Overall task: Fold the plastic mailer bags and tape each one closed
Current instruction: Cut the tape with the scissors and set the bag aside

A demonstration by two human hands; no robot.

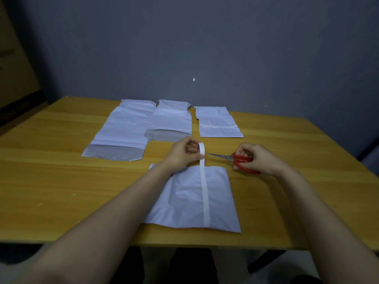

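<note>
Folded bag lying between my forearms; left hand gripping tape roll, pulling taut; right hand clutching scissors for cutting.

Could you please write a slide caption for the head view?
Left hand holds the tape roll, its strip laid along a folded mailer, while the right hand points red scissors toward it.
</note>
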